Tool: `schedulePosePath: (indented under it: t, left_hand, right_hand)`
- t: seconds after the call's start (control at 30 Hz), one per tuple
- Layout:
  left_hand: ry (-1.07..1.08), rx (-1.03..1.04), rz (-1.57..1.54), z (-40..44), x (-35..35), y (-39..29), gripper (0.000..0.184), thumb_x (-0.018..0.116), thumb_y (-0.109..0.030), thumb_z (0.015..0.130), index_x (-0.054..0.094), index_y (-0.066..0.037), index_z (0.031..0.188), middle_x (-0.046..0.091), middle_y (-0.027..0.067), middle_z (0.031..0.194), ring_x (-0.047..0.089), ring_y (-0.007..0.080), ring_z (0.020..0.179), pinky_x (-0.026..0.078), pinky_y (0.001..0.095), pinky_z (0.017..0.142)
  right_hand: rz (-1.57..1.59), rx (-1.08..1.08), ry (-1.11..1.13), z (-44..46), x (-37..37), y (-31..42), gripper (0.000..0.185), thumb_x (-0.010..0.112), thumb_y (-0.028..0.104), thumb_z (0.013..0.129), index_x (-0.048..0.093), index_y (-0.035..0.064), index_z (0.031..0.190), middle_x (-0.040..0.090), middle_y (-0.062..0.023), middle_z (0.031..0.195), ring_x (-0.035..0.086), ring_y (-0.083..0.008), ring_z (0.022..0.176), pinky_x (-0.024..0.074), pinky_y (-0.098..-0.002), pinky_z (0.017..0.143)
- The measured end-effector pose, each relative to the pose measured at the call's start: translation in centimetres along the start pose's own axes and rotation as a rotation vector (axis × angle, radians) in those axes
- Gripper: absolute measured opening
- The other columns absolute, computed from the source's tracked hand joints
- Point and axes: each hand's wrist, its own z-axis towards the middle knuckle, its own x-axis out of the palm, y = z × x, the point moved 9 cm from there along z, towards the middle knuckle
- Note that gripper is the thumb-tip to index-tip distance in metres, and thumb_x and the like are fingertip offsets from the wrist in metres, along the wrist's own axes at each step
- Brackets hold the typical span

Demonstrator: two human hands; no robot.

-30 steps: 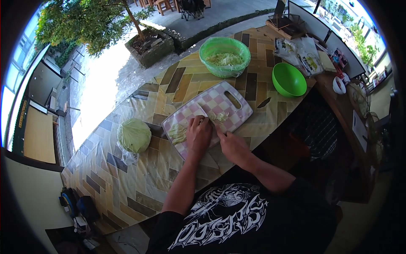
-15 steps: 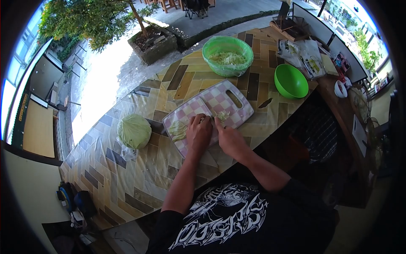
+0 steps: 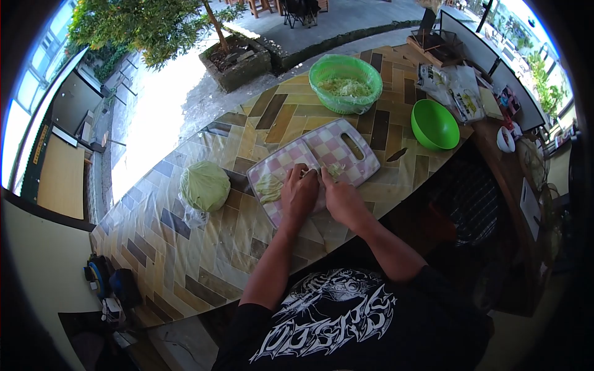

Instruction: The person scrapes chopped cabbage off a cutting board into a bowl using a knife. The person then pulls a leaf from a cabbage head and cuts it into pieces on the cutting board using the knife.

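A pink and white checkered cutting board [image 3: 334, 137] lies on the tiled table. My right hand [image 3: 342, 196] is closed round the handle of a knife [image 3: 314, 156], whose blade points away from me across the board. Curled beside the blade, my left hand [image 3: 299, 191] presses cabbage down on the board, its fingertips partly hidden. Pale cabbage leaves [image 3: 269, 188] lie left of that hand. Thin shreds [image 3: 336, 169] sit to the right of the knife. A whole cabbage [image 3: 205, 186] rests on thin plastic left of the board.
Behind the board stands a green basket [image 3: 345, 106] lined with plastic and holding shredded cabbage. An empty green bowl [image 3: 435, 125] is to its right, near plastic packets [image 3: 464, 102]. A small white bowl [image 3: 505, 140] sits farther right. The table's near edge runs below my forearms.
The whole view has shifted, so the table items appear slightly farther right. Both hands remain at the knife and cabbage, with only slight movement between them.
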Motion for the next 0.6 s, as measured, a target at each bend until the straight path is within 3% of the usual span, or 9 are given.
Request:
schedulePosePath:
  t: [0.27, 0.47, 0.6]
  left_hand:
    - [-0.012, -0.046, -0.054, 0.0, -0.1, 0.1, 0.010, 0.073, -0.011, 0.089, 0.075, -0.005, 0.096, 0.070, 0.0130, 0.104, 0.067, 0.0369, 0.099, 0.057, 0.0477, 0.084]
    - [-0.042, -0.029, -0.090, -0.4, 0.0, 0.8, 0.019, 0.075, -0.008, 0.086, 0.080, -0.005, 0.104, 0.072, 0.0133, 0.105, 0.068, 0.0368, 0.101, 0.057, 0.0467, 0.087]
    - [-0.049, -0.044, -0.105, -0.6, 0.2, 1.2, 0.019, 0.076, -0.007, 0.085, 0.081, -0.004, 0.103, 0.073, 0.0134, 0.106, 0.069, 0.0368, 0.101, 0.057, 0.0464, 0.089]
  right_hand:
    - [-0.055, 0.013, -0.107, -1.9, 1.5, 0.5, 0.068, 0.057, 0.008, 0.099, 0.036, -0.0064, 0.162, 0.075, -0.0261, 0.085, 0.077, -0.0440, 0.081, 0.0615, -0.0545, 0.071]
    - [0.008, 0.033, 0.003, -0.4, -0.2, 0.6, 0.071, 0.058, 0.006, 0.097, 0.034, -0.0033, 0.164, 0.073, -0.0275, 0.083, 0.074, -0.0480, 0.079, 0.0600, -0.0567, 0.074]
    - [-0.106, 0.006, -0.019, -2.2, -0.7, 1.2, 0.067, 0.058, 0.011, 0.100, 0.038, -0.0050, 0.161, 0.075, -0.0237, 0.081, 0.077, -0.0431, 0.077, 0.0624, -0.0526, 0.069]
